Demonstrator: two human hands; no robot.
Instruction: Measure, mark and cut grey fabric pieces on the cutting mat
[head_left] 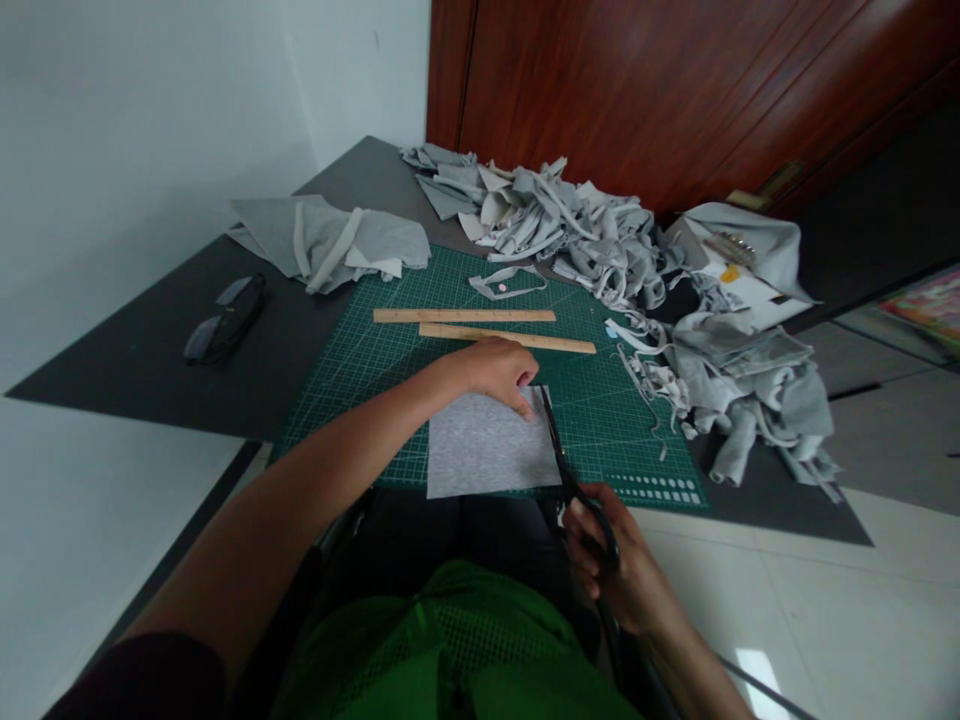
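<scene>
A grey piece of fabric, roughly rectangular, lies flat at the near edge of the green cutting mat. My left hand rests on the fabric's far right corner, thumb down on the cloth and the other fingers curled. Black-handled scissors are in my right hand, its fingers around the handles. Their blades run along the fabric's right edge, pointing away from me towards my left thumb. Whether the blades are fully closed I cannot make out.
Two wooden rulers lie beyond my left hand, near a looped fabric strip. Folded grey cloth and glasses are at the left. Heaps of grey scraps line the back and right, beside a white box.
</scene>
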